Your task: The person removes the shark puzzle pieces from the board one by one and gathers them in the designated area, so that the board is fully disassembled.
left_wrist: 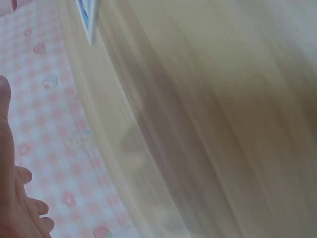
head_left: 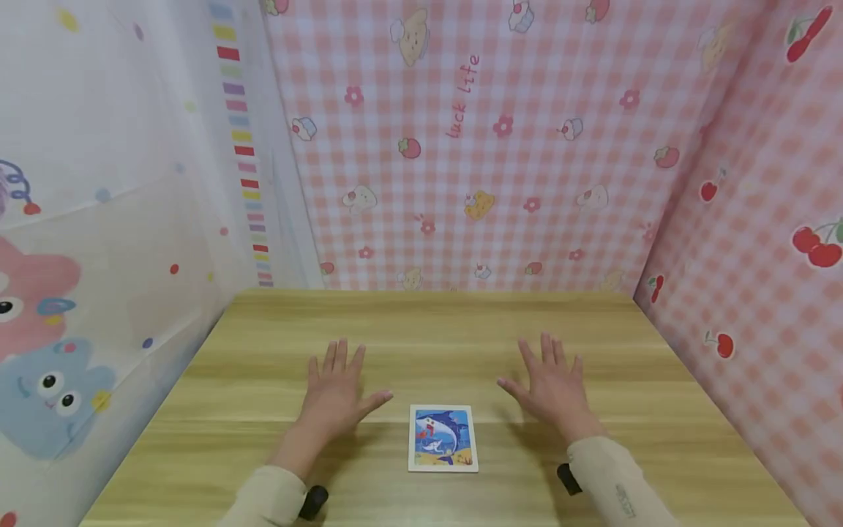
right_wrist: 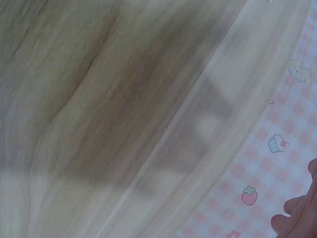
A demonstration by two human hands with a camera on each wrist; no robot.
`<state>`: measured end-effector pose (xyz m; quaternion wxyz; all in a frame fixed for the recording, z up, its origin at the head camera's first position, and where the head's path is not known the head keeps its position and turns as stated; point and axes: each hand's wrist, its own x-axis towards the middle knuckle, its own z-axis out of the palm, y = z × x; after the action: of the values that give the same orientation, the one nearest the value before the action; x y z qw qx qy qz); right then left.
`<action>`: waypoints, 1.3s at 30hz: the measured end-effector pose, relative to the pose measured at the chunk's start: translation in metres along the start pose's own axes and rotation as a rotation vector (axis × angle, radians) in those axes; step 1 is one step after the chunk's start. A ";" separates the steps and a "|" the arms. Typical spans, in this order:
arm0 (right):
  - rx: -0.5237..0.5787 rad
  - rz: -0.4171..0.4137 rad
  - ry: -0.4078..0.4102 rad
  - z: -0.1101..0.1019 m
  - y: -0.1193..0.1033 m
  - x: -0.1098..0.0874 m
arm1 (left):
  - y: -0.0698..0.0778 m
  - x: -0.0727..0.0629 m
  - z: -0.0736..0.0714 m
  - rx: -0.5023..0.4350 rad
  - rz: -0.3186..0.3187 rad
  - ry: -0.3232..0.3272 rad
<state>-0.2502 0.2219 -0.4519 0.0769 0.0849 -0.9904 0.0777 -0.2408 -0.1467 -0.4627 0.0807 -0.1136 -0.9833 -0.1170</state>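
A small picture puzzle (head_left: pixel 443 438) with a white border and a blue shark-like fish lies flat near the front middle of the wooden table. To its left my left hand (head_left: pixel 334 399) is held palm down with the fingers spread, apart from the puzzle. On the other side my right hand (head_left: pixel 553 388) mirrors it, fingers spread and holding nothing. In the left wrist view a corner of the puzzle (left_wrist: pixel 88 20) shows at the top, and the left hand (left_wrist: pixel 15 183) appears at the left edge. Fingertips of the right hand (right_wrist: pixel 299 210) show at the lower right of the right wrist view.
The wooden table (head_left: pixel 435 322) reaches back to a pink checked cloth wall (head_left: pixel 461 168). Another checked cloth (head_left: pixel 757 219) bounds the right side, and a white cartoon-printed cloth (head_left: pixel 132 241) the left. Each wrist wears a dark device (head_left: pixel 314 503) near the cuff.
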 end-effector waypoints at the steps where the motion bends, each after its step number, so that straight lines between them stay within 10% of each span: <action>1: 0.004 0.002 -0.006 0.001 -0.001 -0.001 | 0.004 0.001 0.001 -0.007 0.002 -0.003; 19: 0.404 0.041 -0.057 0.016 -0.034 -0.002 | 0.075 0.003 0.023 -0.491 0.023 -0.002; 39: 0.782 0.172 -0.281 0.039 -0.062 -0.010 | 0.109 -0.005 0.054 -0.449 0.018 -0.064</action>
<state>-0.2350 0.1566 -0.4826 -0.1036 0.0344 -0.8906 0.4414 -0.2172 -0.0313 -0.4925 0.0232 -0.1409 -0.9337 -0.3285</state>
